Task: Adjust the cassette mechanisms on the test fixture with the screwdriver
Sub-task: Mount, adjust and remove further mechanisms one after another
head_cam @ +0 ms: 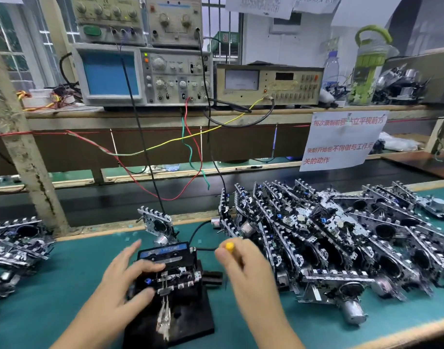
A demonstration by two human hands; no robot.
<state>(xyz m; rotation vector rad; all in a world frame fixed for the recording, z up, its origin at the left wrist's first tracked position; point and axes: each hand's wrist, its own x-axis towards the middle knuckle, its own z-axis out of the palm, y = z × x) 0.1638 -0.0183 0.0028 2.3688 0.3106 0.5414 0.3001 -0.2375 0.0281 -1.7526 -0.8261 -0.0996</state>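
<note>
A black test fixture [188, 316] sits on the green mat in front of me. On it lies a cassette mechanism [177, 270] with a blue-labelled cassette [163, 250] in it. My left hand [130, 270] rests on the mechanism's left side, fingers spread and pressing down. My right hand [243, 265] hovers just right of the fixture and grips a screwdriver; only its yellow handle end [229, 246] shows above the fingers. The tip is hidden behind the hand.
A big pile of cassette mechanisms [341, 238] fills the mat to the right, a smaller pile [17, 245] lies at the left. One mechanism [158, 225] stands behind the fixture. An oscilloscope [143, 76] and meter [268, 84] sit on the shelf, wires hanging down.
</note>
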